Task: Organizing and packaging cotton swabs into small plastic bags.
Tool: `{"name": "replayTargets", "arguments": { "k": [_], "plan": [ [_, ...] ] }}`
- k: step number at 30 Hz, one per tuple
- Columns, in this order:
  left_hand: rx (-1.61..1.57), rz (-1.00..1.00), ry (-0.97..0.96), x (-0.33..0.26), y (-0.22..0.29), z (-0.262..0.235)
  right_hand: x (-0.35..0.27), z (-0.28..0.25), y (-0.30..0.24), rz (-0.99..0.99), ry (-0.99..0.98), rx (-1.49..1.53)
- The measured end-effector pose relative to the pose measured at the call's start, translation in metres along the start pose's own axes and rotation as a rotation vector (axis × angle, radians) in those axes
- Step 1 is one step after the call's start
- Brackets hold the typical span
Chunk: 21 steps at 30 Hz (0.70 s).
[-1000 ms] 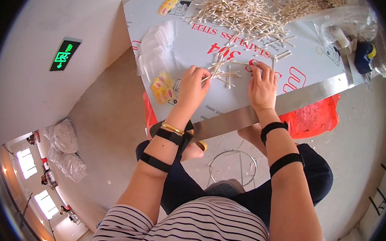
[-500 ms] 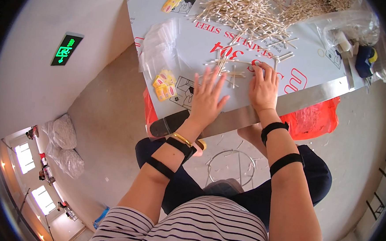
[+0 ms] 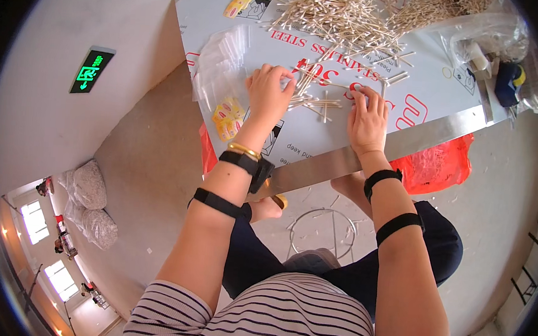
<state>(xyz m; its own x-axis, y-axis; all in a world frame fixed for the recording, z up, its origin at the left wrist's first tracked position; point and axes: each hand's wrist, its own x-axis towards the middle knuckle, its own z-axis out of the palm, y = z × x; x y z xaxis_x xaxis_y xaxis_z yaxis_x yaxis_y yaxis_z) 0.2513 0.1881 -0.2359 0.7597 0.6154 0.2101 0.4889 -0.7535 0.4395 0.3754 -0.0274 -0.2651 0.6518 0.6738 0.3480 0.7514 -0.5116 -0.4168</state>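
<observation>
Nearest the camera, the person's striped top [image 3: 284, 320] fills the lower edge, with dark trousers [image 3: 257, 260] and a round wire stool base [image 3: 321, 233] showing between the knees. Both forearms, each with black straps, run up toward 12 o'clock to a steel-edged table [image 3: 368, 154] covered in white protective film with red print.

The right hand [image 3: 365, 118] lies palm down on the film just past the steel edge, fingers spread flat and together on the surface, about where it lay half a second ago; I cannot tell whether anything is under it. The left hand [image 3: 268, 94], which half a second ago was spread open beside the right one, has since moved toward 10 o'clock and curled up: its fingertips are bunched against the near end of a small scatter of cotton swabs [image 3: 315, 100], but whether a swab is pinched between them I cannot tell. That scatter lies between the two hands, at 9 o'clock from the right hand.

At 9 o'clock from the left hand is a stack of small clear bags [image 3: 221, 60], and at 7 o'clock from it yellow printed packets [image 3: 228, 116]. Below the table edge, at 4 o'clock from the right hand, hangs a red plastic bag [image 3: 438, 166].

Farther off, at 12 o'clock, lies the big heap of cotton swabs [image 3: 340, 15], with a clear plastic bag [image 3: 492, 37] at the far right corner.
</observation>
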Motion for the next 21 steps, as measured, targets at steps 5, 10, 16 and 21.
{"name": "replayTargets", "arguments": {
  "k": [5,10,16,21],
  "plan": [
    [0.031,-0.055,-0.109,0.032,0.008,0.012,0.0,0.001,-0.001,0.007,-0.002,0.016],
    [0.074,-0.233,-0.364,0.054,0.012,0.009,0.0,0.001,-0.002,0.011,-0.009,0.002],
    [-0.015,-0.227,-0.322,0.057,0.001,-0.016,-0.001,0.0,0.001,0.014,-0.017,0.013],
    [-0.147,-0.201,-0.439,0.051,-0.014,-0.04,-0.001,0.001,-0.002,0.008,-0.007,0.029]
  ]
}}
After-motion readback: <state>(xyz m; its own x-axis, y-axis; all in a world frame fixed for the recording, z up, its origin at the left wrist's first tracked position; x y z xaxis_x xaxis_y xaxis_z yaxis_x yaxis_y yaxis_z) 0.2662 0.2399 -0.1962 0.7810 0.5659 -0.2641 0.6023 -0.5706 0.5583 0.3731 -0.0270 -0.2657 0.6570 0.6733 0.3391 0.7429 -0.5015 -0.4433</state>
